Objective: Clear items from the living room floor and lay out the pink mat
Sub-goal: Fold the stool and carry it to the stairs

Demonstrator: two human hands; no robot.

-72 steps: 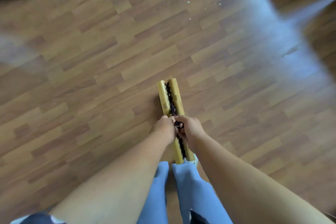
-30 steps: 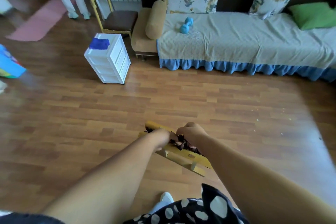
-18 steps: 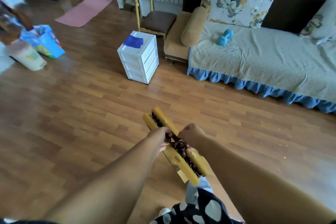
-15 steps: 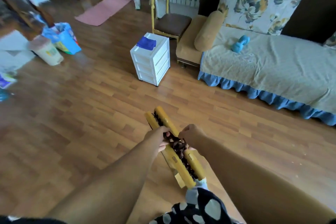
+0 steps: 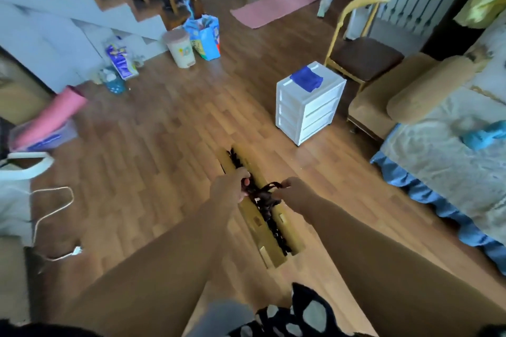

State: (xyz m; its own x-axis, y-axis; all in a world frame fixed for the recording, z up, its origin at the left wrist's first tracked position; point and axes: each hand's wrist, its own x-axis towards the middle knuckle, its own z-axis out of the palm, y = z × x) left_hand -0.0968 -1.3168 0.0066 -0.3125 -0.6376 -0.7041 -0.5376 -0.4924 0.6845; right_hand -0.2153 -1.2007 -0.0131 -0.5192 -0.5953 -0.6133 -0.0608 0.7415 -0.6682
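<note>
Both my hands carry a long yellow bar (image 5: 276,241) with a dark cord wound along it, held above the wooden floor. My left hand (image 5: 232,186) grips the cord bundle at the bar's middle. My right hand (image 5: 294,191) pinches a dark loop (image 5: 269,189) of that cord. A rolled pink mat (image 5: 59,115) leans at the left on a clear plastic box. Another pink mat (image 5: 284,1) lies flat on the floor far back.
A white drawer unit (image 5: 309,115) with a blue cloth on top stands ahead right. A chair (image 5: 361,55) and a sofa (image 5: 449,150) with a blue dumbbell fill the right. A bin (image 5: 180,48), a blue bag (image 5: 205,37), bottles and stairs sit at the left, a white cable (image 5: 52,210) nearer.
The view has swung left, bringing the stairs, the bin and the rolled pink mat into sight. My hands hold the bar as before, and a cord loop now stands out at my right hand.
</note>
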